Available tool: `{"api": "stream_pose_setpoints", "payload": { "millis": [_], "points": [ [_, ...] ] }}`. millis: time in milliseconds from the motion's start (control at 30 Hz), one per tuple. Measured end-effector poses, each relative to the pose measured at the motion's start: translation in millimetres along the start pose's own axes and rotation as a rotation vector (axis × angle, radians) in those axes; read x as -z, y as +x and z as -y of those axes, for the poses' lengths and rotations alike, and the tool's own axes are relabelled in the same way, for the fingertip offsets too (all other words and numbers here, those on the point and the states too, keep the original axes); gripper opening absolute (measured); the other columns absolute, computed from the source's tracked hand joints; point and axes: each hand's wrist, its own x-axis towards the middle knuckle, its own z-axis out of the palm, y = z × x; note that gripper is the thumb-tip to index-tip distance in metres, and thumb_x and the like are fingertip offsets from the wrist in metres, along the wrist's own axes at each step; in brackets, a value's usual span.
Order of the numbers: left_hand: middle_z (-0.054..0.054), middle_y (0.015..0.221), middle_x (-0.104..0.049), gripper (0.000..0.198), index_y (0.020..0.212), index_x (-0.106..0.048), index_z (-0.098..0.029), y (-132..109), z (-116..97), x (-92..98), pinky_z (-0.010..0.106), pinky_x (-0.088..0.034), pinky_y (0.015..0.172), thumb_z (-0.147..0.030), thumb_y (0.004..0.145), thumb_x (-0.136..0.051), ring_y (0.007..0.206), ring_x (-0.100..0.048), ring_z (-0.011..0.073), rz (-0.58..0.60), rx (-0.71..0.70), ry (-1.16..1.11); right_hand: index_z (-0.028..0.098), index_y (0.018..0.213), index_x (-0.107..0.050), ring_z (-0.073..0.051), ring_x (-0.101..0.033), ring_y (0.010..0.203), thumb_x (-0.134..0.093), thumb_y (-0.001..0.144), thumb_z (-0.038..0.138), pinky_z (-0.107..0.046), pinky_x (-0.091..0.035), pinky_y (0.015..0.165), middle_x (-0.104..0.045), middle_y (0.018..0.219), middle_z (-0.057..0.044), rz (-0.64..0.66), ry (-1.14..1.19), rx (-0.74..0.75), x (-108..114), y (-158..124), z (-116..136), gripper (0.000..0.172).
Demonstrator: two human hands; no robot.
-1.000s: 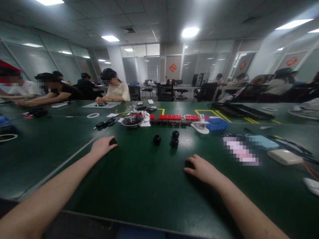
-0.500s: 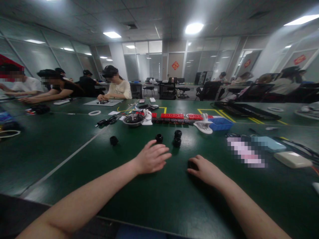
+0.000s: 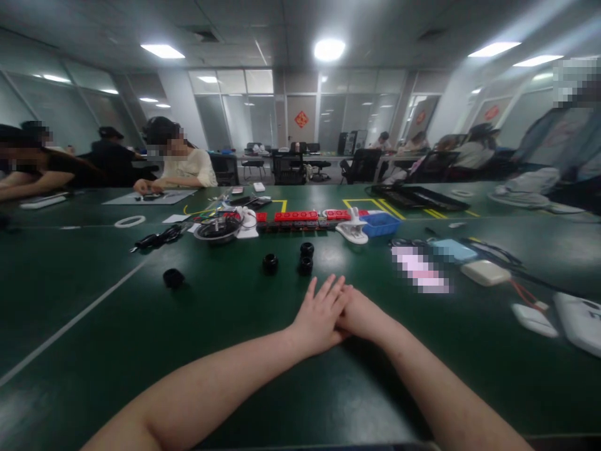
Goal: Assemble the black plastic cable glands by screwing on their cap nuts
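Note:
My left hand [image 3: 322,316] lies over the fingers of my right hand, its own fingers stretched out and slightly apart. My right hand [image 3: 369,313] is curled at the table, with its fingertips and whatever they hold hidden behind the left. Beyond the hands, two small black round parts [image 3: 306,265] stand close together, one behind the other. A third black round part [image 3: 270,263], with a hole in its top, sits to their left. Farther left, another black round part [image 3: 173,279] appears to lie tilted.
Across the green table [image 3: 225,313] lies a row of red blocks [image 3: 295,216]. Near it are a metal bowl [image 3: 217,230], a white clamp [image 3: 353,230] and a blue basket [image 3: 381,224]. Cables and white cases [image 3: 486,272] lie right. A co-worker [image 3: 176,153] sits opposite at left.
My left hand has moved right, from beside a black part onto my right hand. The black part seen in my right hand is now hidden. The view has turned right.

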Motion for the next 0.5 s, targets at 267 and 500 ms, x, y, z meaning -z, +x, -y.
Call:
{"api": "stream_pose_setpoints", "payload": {
  "millis": [267, 500],
  "points": [
    [0.013, 0.14, -0.027, 0.08, 0.135, -0.02, -0.013, -1.8, 3.3, -8.8, 0.051, -0.014, 0.104, -0.047, 0.071, -0.055, 0.129, -0.02, 0.0296, -0.011, 0.083, -0.094, 0.012, 0.115, -0.051, -0.025, -0.055, 0.09, -0.067, 0.06, 0.043, -0.03, -0.042, 0.074, -0.055, 0.103, -0.014, -0.031, 0.019, -0.066, 8.7, -6.9, -6.9, 0.065],
    [0.012, 0.127, -0.046, 0.071, 0.131, -0.029, -0.016, -1.2, 2.9, -7.1, 0.05, -0.02, 0.103, -0.043, 0.071, -0.058, 0.118, -0.039, 0.0274, 0.022, 0.091, -0.181, 0.014, 0.11, -0.053, -0.024, -0.057, 0.085, -0.068, 0.06, 0.046, -0.028, -0.042, 0.069, -0.055, 0.099, -0.012, -0.017, 0.035, -0.081, 13.3, -11.5, -6.6, 0.062]
  ]
}}
